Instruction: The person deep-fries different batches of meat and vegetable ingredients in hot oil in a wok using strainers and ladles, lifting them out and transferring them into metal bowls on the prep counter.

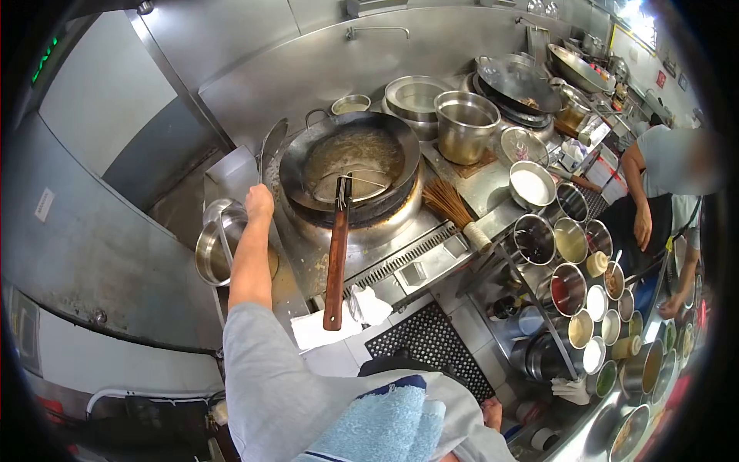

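My left hand (259, 202) is closed around the handle of a ladle (273, 144), whose wide metal head points up beside the wok's left rim. The large dark wok (402, 146) sits on the burner with cloudy, bubbling liquid in it. Across its near rim lies a strainer, its wire frame partly in the liquid and its long wooden handle (336, 266) pointing toward me. Neither hand touches that handle. My right hand (492, 413) hangs low by my side, partly hidden by my shirt. Its fingers look curled, and what they hold, if anything, is hidden.
Left of the burner stands a metal pot (212, 258). A bamboo brush (454, 209) and a tall steel pot (467, 115) are to the right. White cloths (331, 329) lie at the counter's front edge. Several sauce containers (568, 289) line the right, near another person (666, 165).
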